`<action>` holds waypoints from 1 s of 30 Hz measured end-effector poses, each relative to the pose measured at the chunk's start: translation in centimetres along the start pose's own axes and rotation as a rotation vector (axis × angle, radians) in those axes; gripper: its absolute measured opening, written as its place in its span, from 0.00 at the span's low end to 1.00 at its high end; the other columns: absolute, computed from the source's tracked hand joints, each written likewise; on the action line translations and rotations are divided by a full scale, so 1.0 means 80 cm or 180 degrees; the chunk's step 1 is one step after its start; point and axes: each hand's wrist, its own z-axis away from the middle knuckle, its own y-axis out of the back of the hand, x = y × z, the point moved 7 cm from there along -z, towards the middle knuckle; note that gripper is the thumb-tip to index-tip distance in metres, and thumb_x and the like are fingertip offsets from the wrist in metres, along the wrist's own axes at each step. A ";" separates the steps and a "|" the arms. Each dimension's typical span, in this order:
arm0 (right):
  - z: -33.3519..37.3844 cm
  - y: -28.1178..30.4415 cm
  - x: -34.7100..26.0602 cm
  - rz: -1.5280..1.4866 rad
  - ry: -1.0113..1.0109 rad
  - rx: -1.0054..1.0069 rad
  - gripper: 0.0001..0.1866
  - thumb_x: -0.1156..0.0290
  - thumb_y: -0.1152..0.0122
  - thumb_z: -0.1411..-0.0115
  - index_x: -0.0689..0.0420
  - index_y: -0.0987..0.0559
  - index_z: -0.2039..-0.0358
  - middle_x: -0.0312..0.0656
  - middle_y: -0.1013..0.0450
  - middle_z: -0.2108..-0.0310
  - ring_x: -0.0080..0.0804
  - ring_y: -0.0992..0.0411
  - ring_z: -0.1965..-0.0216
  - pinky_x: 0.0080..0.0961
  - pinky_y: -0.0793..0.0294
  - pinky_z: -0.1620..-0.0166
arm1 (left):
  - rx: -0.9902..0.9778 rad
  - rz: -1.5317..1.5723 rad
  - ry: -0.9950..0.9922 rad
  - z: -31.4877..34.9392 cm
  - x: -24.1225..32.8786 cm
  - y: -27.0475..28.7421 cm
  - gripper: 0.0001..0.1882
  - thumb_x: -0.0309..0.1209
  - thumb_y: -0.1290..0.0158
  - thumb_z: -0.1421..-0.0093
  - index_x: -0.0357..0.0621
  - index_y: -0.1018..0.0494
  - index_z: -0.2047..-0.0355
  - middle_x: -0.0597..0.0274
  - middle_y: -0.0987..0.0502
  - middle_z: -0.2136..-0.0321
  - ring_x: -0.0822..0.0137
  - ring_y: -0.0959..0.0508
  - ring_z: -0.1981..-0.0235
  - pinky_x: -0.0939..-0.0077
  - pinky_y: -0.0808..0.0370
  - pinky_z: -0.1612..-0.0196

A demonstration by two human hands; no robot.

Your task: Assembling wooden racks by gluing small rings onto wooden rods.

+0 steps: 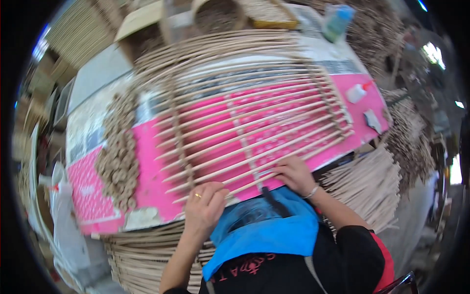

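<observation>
While the left hand (205,203) had its fingers bent and drawn close together at the front stick (249,185), the right hand (293,174) lay farther along the same edge, with its fingertips touching the stick. Neither hand was spread wide. Whether the fingers were really clamped on the stick or only rested against it, I cannot tell, because the gaps between finger and thumb were too small and blurred.

The frame (252,113) lay flat before the person, in the middle of the table (147,171). Many of its sticks already stood in place, side by side, crossing two brown strips, one near each end. From this I judge that the larger part of the work was done. The near edge, where both hands were, seemed to be the part in hand. At the far side some sticks were crowded closer together, so perhaps their spacing was left to do.

Left of the frame was a long pile of rings (120,152), which suggests that material was still to be used. To the right stood a glue bottle (357,93) with a red tip, and below the table's right edge spread a bundle (369,188) of loose sticks.
</observation>
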 end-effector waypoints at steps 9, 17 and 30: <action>0.033 0.045 0.029 -0.0024 -0.0203 0.0364 0.16 0.69 0.29 0.45 0.52 0.18 0.54 0.39 0.24 0.54 0.42 0.25 0.52 0.38 0.27 0.51 | -0.0693 -0.0270 -0.0152 -0.026 0.038 -0.108 0.22 0.30 0.37 0.44 0.49 0.23 0.47 0.51 0.29 0.40 0.48 0.28 0.40 0.52 0.30 0.38; 0.054 0.074 0.038 -0.0141 -0.0349 0.0666 0.16 0.70 0.30 0.44 0.53 0.18 0.54 0.40 0.24 0.54 0.41 0.25 0.52 0.37 0.26 0.49 | -0.0761 -0.0509 -0.0078 -0.036 0.041 -0.121 0.18 0.31 0.37 0.43 0.48 0.22 0.52 0.55 0.26 0.47 0.51 0.24 0.48 0.55 0.28 0.45; 0.093 0.123 0.012 0.0203 -0.0575 0.0960 0.14 0.74 0.26 0.49 0.53 0.15 0.61 0.42 0.21 0.62 0.45 0.23 0.58 0.41 0.26 0.55 | -0.0389 -0.0323 0.0058 -0.026 0.034 -0.033 0.10 0.31 0.42 0.40 0.47 0.24 0.58 0.58 0.26 0.54 0.54 0.24 0.54 0.57 0.30 0.54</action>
